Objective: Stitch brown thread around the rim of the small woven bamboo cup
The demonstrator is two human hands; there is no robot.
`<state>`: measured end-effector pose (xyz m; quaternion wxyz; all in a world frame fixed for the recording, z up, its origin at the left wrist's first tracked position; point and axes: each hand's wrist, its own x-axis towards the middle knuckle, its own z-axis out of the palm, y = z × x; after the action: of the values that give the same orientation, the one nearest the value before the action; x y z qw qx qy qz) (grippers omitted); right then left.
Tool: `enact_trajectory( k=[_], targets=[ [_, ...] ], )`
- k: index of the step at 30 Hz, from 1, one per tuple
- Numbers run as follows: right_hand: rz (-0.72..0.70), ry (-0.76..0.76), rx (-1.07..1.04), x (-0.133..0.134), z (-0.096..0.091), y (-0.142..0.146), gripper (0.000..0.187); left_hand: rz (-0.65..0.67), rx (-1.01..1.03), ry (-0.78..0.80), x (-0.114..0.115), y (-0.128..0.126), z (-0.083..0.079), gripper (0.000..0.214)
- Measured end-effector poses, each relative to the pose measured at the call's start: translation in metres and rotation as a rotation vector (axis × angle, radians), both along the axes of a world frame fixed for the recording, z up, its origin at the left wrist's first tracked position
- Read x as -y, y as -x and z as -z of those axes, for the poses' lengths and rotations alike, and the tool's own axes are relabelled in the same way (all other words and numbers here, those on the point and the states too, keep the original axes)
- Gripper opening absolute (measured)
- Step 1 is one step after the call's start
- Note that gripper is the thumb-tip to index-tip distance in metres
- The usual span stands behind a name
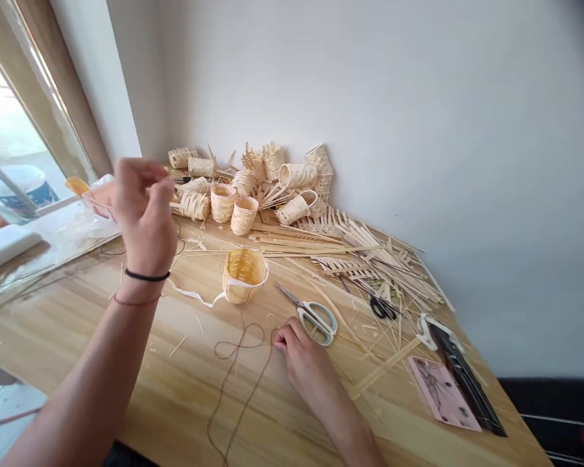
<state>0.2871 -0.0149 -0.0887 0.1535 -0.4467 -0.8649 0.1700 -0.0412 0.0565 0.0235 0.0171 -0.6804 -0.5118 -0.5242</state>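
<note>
My left hand is raised above the left part of the table, fingers curled in a pinch. It is slightly blurred, and what it holds, if anything, is too small to make out. My right hand rests on the wood with its fingertips pinched on a thin brown thread, which loops over the table toward me. Just beyond that hand lie scissors with pale blue and white handles. A small woven basket stands upright between my hands, with a white ribbon at its rim trailing left.
Several small woven baskets are heaped against the wall. Loose bamboo strips cover the back right, with black-handled scissors among them. A pink box lies at the right edge. Plastic wrapping sits at left by the window.
</note>
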Motion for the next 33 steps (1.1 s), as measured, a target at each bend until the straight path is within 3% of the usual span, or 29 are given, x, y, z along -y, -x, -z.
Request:
enact_trajectory(
  k=[6,10,15,20,26,33],
  targets=[
    [-0.008,-0.065,0.02,0.005,-0.004,0.002,0.034,0.201,-0.085,0.039,0.009,-0.029,-0.007,0.021],
    [0.002,-0.073,-0.011,0.005,-0.019,-0.006,0.035,0.363,-0.187,0.081,0.012,-0.023,-0.006,0.023],
    [0.026,-0.062,0.02,0.005,-0.035,-0.017,0.028,0.505,-0.233,0.141,0.017,-0.012,0.007,0.021],
    [-0.061,-0.056,0.145,0.003,-0.042,-0.002,0.021,0.561,-0.232,0.144,0.017,-0.016,0.02,0.021],
    [-0.133,-0.101,0.461,-0.001,-0.046,0.017,0.024,0.615,-0.188,0.04,0.021,-0.025,0.033,0.013],
    [-0.238,-0.1,0.735,-0.003,-0.058,0.032,0.03,0.555,-0.228,-0.018,0.03,-0.03,0.044,0.015]
  ],
)
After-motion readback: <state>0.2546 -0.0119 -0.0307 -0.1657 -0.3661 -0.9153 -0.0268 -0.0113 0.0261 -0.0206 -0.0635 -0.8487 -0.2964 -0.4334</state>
